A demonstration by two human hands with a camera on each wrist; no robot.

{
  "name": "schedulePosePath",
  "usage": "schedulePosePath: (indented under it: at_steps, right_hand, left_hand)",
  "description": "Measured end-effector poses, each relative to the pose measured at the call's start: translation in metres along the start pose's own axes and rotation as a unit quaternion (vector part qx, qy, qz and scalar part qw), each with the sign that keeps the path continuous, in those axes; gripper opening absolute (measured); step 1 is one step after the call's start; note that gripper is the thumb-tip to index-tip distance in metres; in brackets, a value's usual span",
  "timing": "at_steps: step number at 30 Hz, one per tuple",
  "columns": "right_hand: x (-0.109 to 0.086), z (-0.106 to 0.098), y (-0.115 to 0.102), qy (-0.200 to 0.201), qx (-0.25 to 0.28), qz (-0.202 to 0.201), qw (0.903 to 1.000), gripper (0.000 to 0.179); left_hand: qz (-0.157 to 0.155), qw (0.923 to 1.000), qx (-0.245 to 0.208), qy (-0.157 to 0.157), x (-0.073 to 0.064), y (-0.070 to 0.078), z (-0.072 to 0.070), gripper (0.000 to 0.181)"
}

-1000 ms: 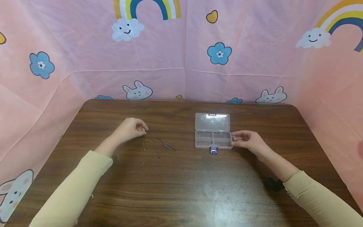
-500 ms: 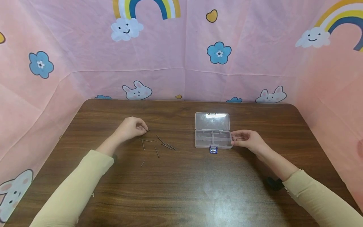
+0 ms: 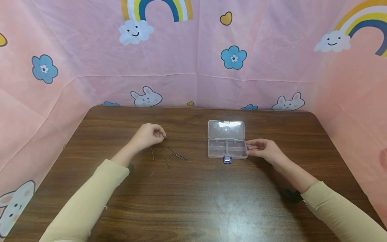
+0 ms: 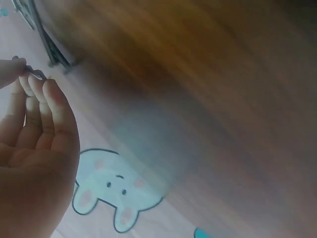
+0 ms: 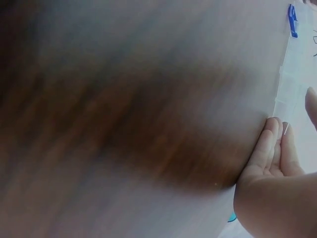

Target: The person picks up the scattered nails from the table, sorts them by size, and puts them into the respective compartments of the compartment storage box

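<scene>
In the head view my left hand (image 3: pixel 148 135) is just above the table, behind several scattered thin metal nails (image 3: pixel 167 162). In the left wrist view its thumb and fingertips pinch one small nail (image 4: pixel 35 73). To the right stands a clear plastic compartment box (image 3: pixel 217 156), its lid (image 3: pixel 226 129) folded back. My right hand (image 3: pixel 267 150) touches the box's right end with fairly straight fingers. In the right wrist view those fingertips (image 5: pixel 273 124) lie against the end of the box, while the thumb stays apart from the fingers.
A blue latch (image 3: pixel 227 160) sticks out from the box's front edge. One short nail (image 3: pixel 152 174) lies nearer the front than the others on the brown wooden table (image 3: pixel 193 201). A pink patterned cloth (image 3: pixel 193 50) hangs behind the table and along both sides.
My left hand, holding the nail, has moved right and slightly away from me, above the other nails. The right hand and the box have stayed in place.
</scene>
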State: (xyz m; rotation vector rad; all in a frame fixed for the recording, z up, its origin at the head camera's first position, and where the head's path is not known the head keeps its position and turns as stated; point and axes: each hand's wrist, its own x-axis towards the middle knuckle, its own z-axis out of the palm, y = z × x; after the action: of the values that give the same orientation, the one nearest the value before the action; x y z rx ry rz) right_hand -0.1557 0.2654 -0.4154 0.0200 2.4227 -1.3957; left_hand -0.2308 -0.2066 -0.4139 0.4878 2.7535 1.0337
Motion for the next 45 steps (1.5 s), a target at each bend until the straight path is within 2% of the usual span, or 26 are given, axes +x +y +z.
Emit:
schedulePosePath:
  at_steps: [7, 13, 21, 34, 45]
  right_hand:
    - [0.0, 0.001, 0.001, 0.002, -0.004, 0.004, 1.0, 0.054]
    - [0.0, 0.0, 0.001, 0.001, -0.001, -0.002, 1.0, 0.053]
    - [0.0, 0.0, 0.001, -0.004, 0.0, -0.005, 1.0, 0.054]
    - [0.0, 0.001, 0.001, -0.004, -0.012, -0.004, 0.9999, 0.054]
    - [0.0, 0.001, 0.001, -0.002, -0.01, -0.004, 0.9999, 0.054]
  left_hand:
    - [0.01, 0.9998, -0.012, 0.008, 0.004, 0.015, 0.009, 0.014]
    - [0.035, 0.9991, -0.018, 0.014, 0.011, 0.029, 0.022, 0.012]
    - [0.059, 0.9976, -0.034, -0.001, 0.019, 0.053, 0.039, 0.01]
    - [0.113, 0.993, -0.033, -0.011, 0.036, 0.093, 0.071, 0.013]
    - [0.142, 0.9885, -0.042, -0.031, 0.049, 0.12, 0.087, 0.013]
